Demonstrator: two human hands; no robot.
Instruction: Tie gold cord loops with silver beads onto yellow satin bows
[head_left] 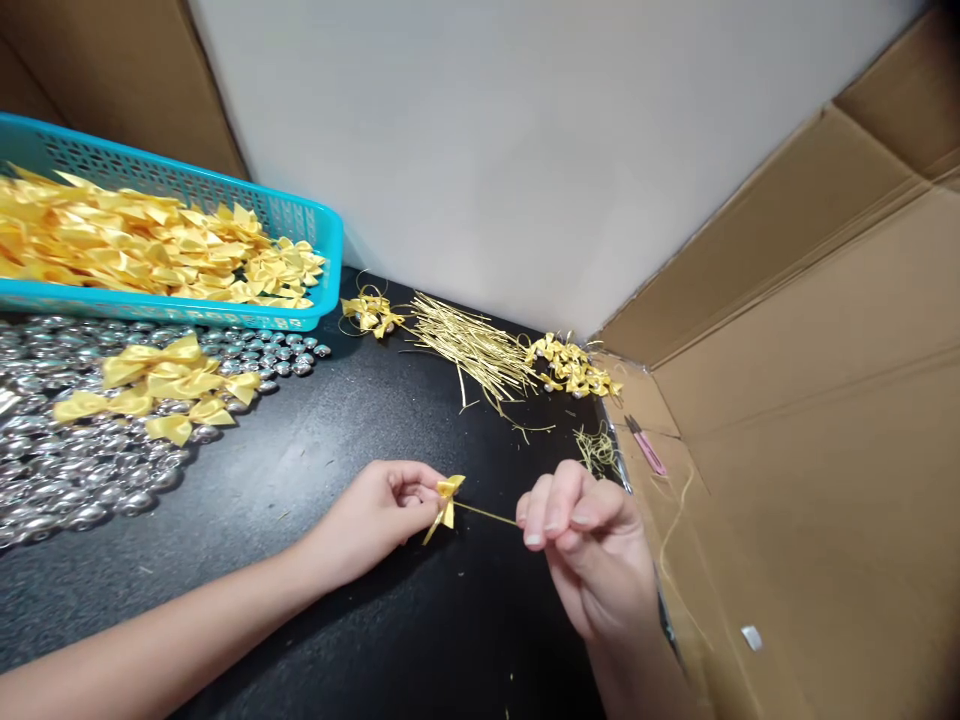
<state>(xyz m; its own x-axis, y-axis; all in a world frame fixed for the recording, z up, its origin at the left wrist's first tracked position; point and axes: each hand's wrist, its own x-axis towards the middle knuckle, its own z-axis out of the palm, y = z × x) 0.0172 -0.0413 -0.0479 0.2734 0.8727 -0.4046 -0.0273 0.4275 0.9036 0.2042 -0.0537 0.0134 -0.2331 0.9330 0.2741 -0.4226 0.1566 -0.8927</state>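
Over the black tabletop, my left hand (394, 510) pinches a small yellow ribbon bow (448, 492) between thumb and fingers. A thin gold cord (486, 514) runs taut from the bow to my right hand (589, 535), whose thumb and fingers are closed on its other end. Beyond my hands lies a pile of cut gold cords (472, 345). Finished-looking bows with cord loops sit in one cluster (574, 365) at its right and a smaller cluster (371, 312) at its left.
A blue plastic basket (326, 260) full of yellow bows stands at the back left. Before it spread many silver beads (112, 470) with several loose bows (172, 380) on top. Pink-handled snips (646, 447) and cord scraps (596, 450) lie at the right, beside cardboard walls (810, 300).
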